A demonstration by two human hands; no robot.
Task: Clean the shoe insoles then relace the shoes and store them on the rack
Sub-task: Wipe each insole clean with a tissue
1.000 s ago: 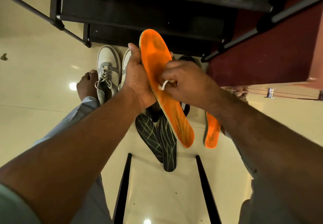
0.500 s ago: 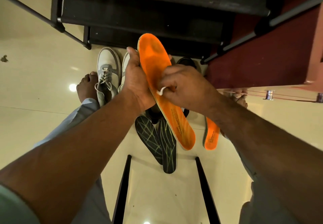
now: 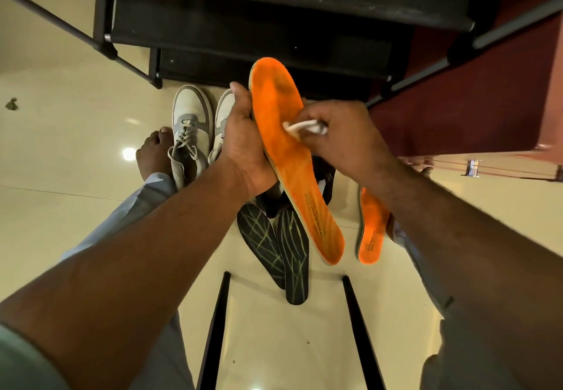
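My left hand [image 3: 243, 143] grips an orange insole [image 3: 292, 158] by its left edge and holds it up in mid air, toe end away from me. My right hand [image 3: 344, 134] pinches a small white cloth [image 3: 304, 126] and presses it against the insole's top face near the middle. A second orange insole [image 3: 370, 231] lies on the floor at the right. Two dark insoles with pale line patterns [image 3: 274, 249] lie side by side on the floor below the held one. A pair of white and grey laced sneakers [image 3: 190, 127] stands on the floor left of my hands.
A black shoe rack [image 3: 274, 24] with dark shelves fills the top of the view. Its metal legs [image 3: 61, 24] reach left. A dark red piece of furniture [image 3: 472, 100] stands at the right. A black shoe [image 3: 323, 176] is partly hidden under the held insole. My bare foot [image 3: 152, 152] rests beside the sneakers.
My right hand with the cloth has slid up the orange insole toward its toe end. The left hand keeps its grip on the insole.
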